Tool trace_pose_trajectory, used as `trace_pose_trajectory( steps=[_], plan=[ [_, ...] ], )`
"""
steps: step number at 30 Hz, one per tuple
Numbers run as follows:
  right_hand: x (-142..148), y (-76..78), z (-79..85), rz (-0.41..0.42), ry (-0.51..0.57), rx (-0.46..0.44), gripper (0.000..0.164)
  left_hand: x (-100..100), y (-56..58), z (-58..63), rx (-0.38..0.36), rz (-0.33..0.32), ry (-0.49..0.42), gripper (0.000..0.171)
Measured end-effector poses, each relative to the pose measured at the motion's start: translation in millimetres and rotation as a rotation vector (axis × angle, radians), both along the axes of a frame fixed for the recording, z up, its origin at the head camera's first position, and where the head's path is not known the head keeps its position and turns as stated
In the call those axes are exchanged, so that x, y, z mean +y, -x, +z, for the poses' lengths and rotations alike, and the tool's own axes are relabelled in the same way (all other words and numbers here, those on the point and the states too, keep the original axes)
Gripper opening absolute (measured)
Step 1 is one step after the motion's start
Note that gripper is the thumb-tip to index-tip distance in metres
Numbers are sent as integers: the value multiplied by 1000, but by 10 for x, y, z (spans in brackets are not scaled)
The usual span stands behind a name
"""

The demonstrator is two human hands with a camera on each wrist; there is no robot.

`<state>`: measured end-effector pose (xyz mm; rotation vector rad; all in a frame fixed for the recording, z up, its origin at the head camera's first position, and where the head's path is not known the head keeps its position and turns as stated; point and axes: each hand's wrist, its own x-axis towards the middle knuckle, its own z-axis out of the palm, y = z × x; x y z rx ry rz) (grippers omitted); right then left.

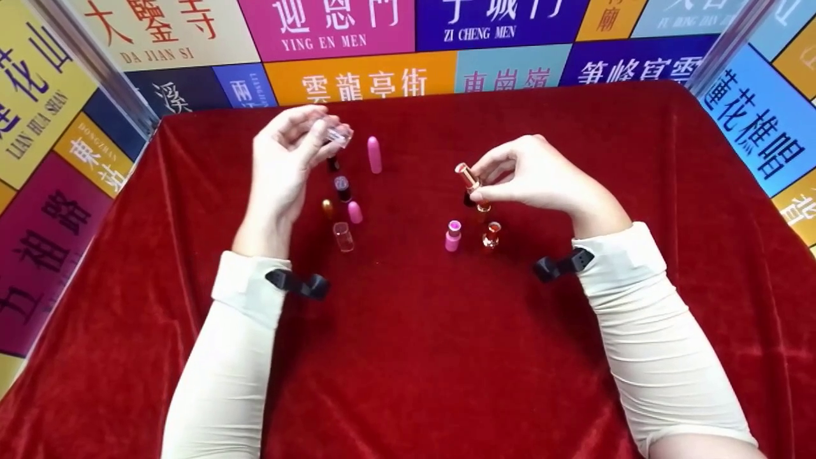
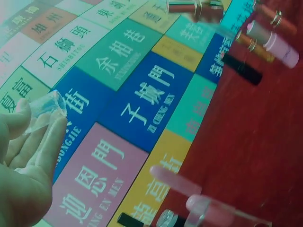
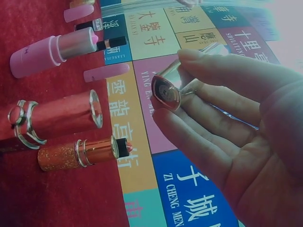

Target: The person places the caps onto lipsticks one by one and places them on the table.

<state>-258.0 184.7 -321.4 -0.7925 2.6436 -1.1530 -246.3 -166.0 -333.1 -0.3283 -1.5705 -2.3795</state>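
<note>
My left hand [image 1: 280, 159] is raised at the far left of the table and pinches a clear plastic cap [image 2: 46, 109] between thumb and fingers. Thumb and fingertips of my right hand [image 1: 542, 178] grip a gold lipstick [image 1: 470, 176] with its red end tilted up to the left; the right wrist view shows its flat base. Just below that hand stand an uncapped pink lipstick [image 1: 452, 238], a red-and-gold lipstick [image 1: 491, 236] and a glittery gold lipstick [image 3: 59, 156]. A dark lipstick tube [image 2: 242, 68] is partly hidden by the right hand in the head view.
Near my left hand stand a tall pink cap [image 1: 374, 156], a short pink cap [image 1: 355, 212], a clear cap [image 1: 343, 237], a gold cap [image 1: 327, 207] and a black cap [image 1: 343, 189]. Red velvet cloth [image 1: 421, 344] covers the table; printed panels [image 1: 357, 80] rise behind it.
</note>
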Motion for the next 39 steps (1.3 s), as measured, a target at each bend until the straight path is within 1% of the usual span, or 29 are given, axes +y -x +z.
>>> trace_pose_trajectory(
  steps=[2,8,12,15,19,23,26,30,35,39],
  plan=[
    [0,4,-5,3,1,-3,27,44,-14,0,-3,-12,-10,24],
    [-1,-6,6,5,22,-3,27,155,-62,14,1,-31,2,24],
    [-16,-12,6,5,27,-8,27,208,-101,27,8,-40,14,20],
    [-29,-16,-1,3,26,-14,25,255,-133,37,10,-45,32,18],
    [-51,-27,-2,8,28,-10,25,319,-167,52,15,-56,69,20],
    [-83,-48,1,14,20,9,24,365,-177,48,27,-66,92,22],
    [-108,-70,2,18,4,25,24,397,-177,31,34,-69,98,20],
    [-143,-105,12,25,-1,30,24,444,-188,8,22,-72,109,18],
    [-184,-135,21,30,6,33,25,505,-212,-15,-16,-92,104,19],
    [-211,-148,22,37,10,36,25,548,-226,-38,-30,-113,108,20]
  ],
)
